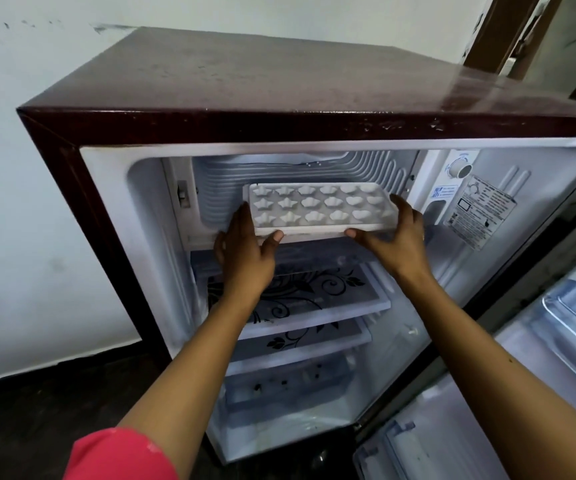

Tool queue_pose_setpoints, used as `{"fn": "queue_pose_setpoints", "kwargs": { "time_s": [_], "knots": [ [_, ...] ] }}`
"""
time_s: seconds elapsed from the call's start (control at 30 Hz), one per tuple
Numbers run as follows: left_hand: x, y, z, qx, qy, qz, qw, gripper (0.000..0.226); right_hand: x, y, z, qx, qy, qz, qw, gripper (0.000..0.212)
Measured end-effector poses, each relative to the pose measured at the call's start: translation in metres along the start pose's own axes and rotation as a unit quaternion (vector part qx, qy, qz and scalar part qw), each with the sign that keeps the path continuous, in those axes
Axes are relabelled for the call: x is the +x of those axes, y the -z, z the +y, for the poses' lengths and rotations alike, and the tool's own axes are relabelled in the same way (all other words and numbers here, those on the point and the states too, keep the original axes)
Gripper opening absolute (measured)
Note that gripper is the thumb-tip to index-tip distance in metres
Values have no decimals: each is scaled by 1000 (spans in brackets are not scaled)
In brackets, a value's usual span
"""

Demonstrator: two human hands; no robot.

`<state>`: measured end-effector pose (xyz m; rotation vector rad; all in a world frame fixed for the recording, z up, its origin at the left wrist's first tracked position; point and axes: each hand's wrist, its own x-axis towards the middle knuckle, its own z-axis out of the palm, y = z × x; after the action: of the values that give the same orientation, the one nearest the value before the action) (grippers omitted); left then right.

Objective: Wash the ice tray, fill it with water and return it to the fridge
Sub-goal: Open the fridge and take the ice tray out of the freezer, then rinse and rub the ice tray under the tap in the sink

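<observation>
Both hands hold the white ice tray (321, 209) at the freezer opening, up top in the open fridge (279, 98). The left hand (245, 252) and right hand (392, 237) curl round its ends.

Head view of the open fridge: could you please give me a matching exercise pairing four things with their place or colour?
1 ice tray
2 thermostat dial
3 floral shelf
4 fridge top

A dark red
B white, upper right inside
C gripped between left hand and right hand
D beneath the tray

Pairs: 1-C, 2-B, 3-D, 4-A.
</observation>
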<state>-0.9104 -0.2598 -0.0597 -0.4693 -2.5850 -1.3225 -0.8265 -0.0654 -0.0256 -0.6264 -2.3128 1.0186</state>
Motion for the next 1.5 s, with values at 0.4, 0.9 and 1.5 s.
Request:
{"fn": "queue_pose_setpoints", "kwargs": {
  "time_s": [0.4,0.9,1.5],
  "knots": [
    [-74,27,-2,-60,-40,-58,996,110,-86,28,5,40,-19,20,999,88],
    [-217,75,35,-127,-13,-114,985,94,-239,95,8,3,-72,44,996,89],
    [-418,107,109,-286,-13,-215,934,79,-467,230,7,-14,-135,137,981,95]
  ]
}}
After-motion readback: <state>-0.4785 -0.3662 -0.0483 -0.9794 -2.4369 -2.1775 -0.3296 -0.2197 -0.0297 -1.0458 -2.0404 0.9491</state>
